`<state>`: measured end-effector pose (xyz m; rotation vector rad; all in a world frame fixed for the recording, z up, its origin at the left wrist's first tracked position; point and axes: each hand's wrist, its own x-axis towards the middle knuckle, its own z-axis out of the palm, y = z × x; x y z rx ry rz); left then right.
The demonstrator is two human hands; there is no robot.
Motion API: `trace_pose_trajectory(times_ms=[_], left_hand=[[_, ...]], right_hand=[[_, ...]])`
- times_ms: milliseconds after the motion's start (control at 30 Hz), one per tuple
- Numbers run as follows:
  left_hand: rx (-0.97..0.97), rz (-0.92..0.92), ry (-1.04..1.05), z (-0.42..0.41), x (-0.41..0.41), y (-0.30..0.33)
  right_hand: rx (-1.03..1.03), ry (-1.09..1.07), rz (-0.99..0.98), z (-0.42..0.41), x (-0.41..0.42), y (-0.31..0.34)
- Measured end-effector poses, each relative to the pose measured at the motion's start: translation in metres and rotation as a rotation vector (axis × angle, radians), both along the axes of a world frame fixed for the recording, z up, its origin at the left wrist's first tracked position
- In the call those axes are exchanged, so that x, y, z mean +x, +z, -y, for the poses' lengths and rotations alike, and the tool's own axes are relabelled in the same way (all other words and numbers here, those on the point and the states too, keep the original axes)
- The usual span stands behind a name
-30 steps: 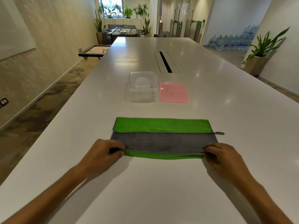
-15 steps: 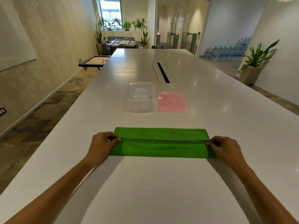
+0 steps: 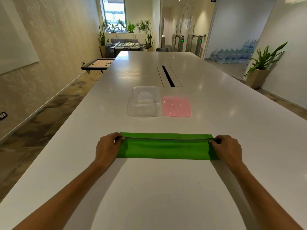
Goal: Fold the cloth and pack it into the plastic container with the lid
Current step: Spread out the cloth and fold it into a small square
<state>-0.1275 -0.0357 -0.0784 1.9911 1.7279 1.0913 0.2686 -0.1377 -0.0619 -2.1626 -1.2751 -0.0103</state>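
A green cloth [image 3: 166, 148] lies on the white table as a long narrow strip, folded lengthwise, with a thin grey hem running near its far edge. My left hand [image 3: 108, 147] pinches the strip's left end at the hem. My right hand [image 3: 227, 146] pinches the right end the same way. Beyond the cloth stands a clear plastic container [image 3: 143, 102], open on top with nothing in it. Its pink lid [image 3: 177, 106] lies flat on the table, touching the container's right side.
The long white table [image 3: 166, 188] has a dark cable slot [image 3: 168, 75] behind the container. Its left edge drops to a carpeted floor. A potted plant [image 3: 260, 68] and stacked water bottles [image 3: 232, 53] stand off to the right.
Both hands carried the near edge of the cloth away from me onto the far edge. The grey inner face is now covered and only green shows. The view tilted up slightly.
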Motion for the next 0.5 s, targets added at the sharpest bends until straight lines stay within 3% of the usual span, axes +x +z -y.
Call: trace_pose_trajectory(times_ms=[133, 267, 367, 500], left_hand=[[-0.013, -0.064, 0.001, -0.003, 0.003, 0.003], [0.149, -0.191, -0.06, -0.001, 0.016, 0.011], [0.188, -0.188, -0.25, 0.008, 0.045, 0.018], [0.04, -0.282, -0.474, 0.02, 0.093, 0.007]], right_hand=[[-0.017, -0.046, 0.033, -0.002, -0.005, -0.002], [0.006, -0.037, 0.228, -0.005, -0.027, 0.003], [-0.035, 0.167, 0.264, -0.014, -0.073, 0.006], [-0.186, 0.481, 0.299, -0.025, -0.147, -0.011]])
